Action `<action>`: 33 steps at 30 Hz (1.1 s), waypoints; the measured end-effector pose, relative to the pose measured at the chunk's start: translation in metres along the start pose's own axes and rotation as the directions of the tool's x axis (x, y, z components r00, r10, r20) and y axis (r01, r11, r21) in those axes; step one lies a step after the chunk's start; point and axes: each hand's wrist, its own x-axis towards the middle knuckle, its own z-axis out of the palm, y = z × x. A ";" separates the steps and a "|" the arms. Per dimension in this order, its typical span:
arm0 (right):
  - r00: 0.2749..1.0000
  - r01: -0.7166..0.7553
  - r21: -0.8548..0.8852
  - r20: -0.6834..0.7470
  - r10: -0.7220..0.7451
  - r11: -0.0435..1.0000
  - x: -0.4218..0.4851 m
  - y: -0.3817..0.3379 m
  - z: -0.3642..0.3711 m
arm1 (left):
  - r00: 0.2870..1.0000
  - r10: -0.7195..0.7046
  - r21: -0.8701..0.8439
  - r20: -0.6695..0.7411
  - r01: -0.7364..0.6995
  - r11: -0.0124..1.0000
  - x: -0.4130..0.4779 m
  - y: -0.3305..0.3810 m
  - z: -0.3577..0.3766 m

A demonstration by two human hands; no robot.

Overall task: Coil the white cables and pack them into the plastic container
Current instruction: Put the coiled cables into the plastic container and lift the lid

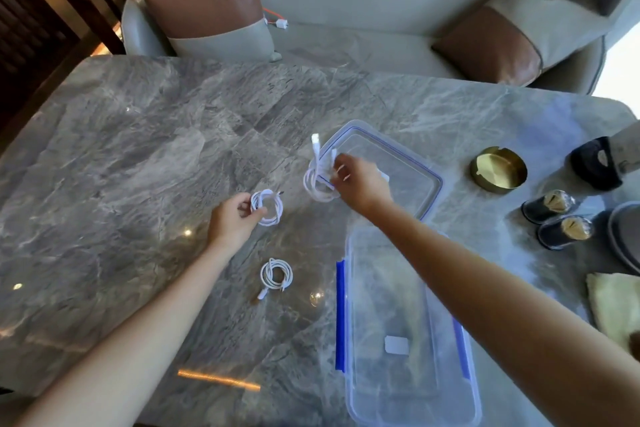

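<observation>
My left hand [233, 220] pinches a small coiled white cable [267, 207] just above the marble table. My right hand [358, 184] grips a second, looser white coil [318, 180] whose plug ends stick upward; it hovers at the left rim of a clear plastic lid with a blue seal [420, 166]. A third coiled white cable [275, 274] lies on the table in front of my left arm. The clear plastic container with blue clips [398, 322] stands open near the front edge, under my right forearm, with only a white label visible inside.
A brass ashtray [498, 168], two dark holders [550, 208] [564, 230], a grey plate [623, 236] and a yellow cloth [613, 305] crowd the table's right side. A sofa with cushions [204, 0] runs along the far edge. The marble table [121, 166] spreads to the left.
</observation>
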 end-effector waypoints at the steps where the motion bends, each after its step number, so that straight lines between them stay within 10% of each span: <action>1: 0.999 0.034 0.056 -0.038 -0.031 0.998 -0.005 0.003 -0.019 | 0.997 0.071 0.007 0.021 -0.071 0.997 -0.003 0.012 0.001; 8: 0.965 0.159 -0.104 0.226 -0.132 0.982 -0.080 0.059 -0.116 | 0.767 0.524 0.126 0.371 -0.600 0.790 -0.051 0.108 0.022; 15: 0.945 0.277 -0.615 0.312 -0.095 0.738 -0.117 0.095 -0.105 | 0.478 0.542 0.298 0.691 -0.871 0.390 -0.084 0.144 0.076; 25: 0.967 0.239 -0.799 0.245 -0.065 0.551 -0.111 0.079 -0.067 | 0.615 0.282 0.632 0.736 -0.774 0.041 -0.096 0.142 0.120; 33: 0.951 0.297 -0.861 0.305 -0.047 0.413 -0.111 0.077 -0.050 | 0.566 0.215 0.598 0.796 -0.792 -0.125 -0.099 0.128 0.131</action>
